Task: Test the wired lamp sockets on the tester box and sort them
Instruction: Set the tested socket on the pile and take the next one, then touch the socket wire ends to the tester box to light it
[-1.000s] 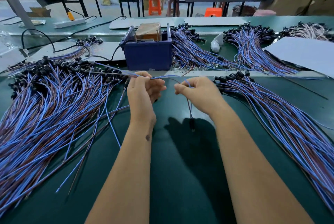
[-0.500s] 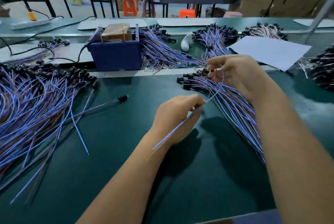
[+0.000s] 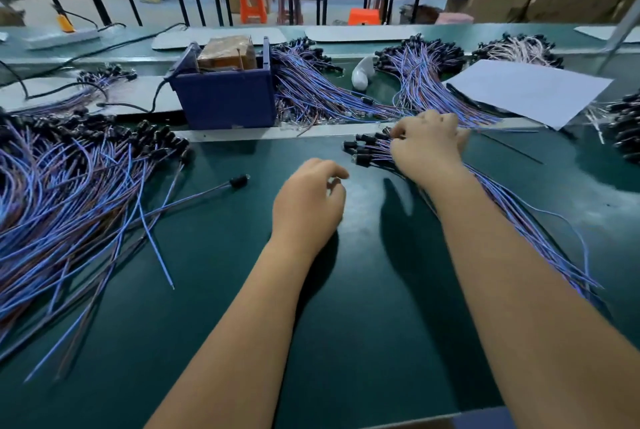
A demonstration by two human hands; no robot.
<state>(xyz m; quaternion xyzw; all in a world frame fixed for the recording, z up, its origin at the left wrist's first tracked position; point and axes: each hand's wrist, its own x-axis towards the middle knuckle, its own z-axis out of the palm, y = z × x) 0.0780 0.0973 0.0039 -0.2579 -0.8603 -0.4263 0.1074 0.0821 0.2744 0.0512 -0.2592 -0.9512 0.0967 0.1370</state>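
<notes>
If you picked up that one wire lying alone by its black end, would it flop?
Probably. The lone wired socket has a long thin lead that bends like the curved ones in the left pile, so it would likely droop. It looks light, and its round socket might roll.

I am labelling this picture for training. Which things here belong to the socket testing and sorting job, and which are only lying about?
Belong to the job:
- blue tester box
- left pile of wired sockets
- right bundle of wired sockets, under the right hand
- single socket lying apart
- left hand, holding nothing

Lying about:
- white sheet
- power strip
- orange stools
</notes>
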